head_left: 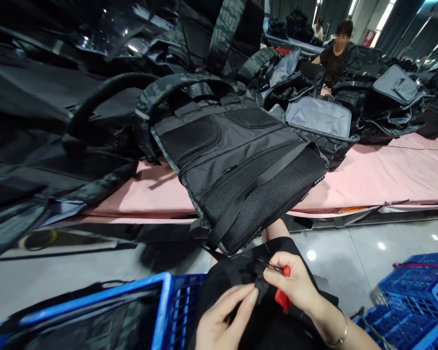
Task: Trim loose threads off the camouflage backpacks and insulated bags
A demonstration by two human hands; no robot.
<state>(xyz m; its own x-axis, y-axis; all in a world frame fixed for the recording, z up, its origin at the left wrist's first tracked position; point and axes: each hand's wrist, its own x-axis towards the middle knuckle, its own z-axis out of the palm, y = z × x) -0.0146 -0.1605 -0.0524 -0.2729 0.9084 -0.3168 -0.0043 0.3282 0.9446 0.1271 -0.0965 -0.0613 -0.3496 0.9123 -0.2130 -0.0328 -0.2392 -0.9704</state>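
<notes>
Near edge: my left hand (222, 316) pinched a black strap end (261, 287) between thumb and forefinger. My right hand (295, 284) gripped a red-handled snipper (282, 294), blades at that same strap, low centre above my lap. Blue crates (168, 301) sat either side on the floor. Further out, a black backpack (241, 160) lay back-panel up, overhanging the pink bench (387, 175). Behind it, more bags (383, 92) were piled, and another person (336, 51) sat at the far end.

At the bottom centre, a black strap (257, 287) is pinched beside red-handled snips (282, 291), both low over dark fabric.
</notes>
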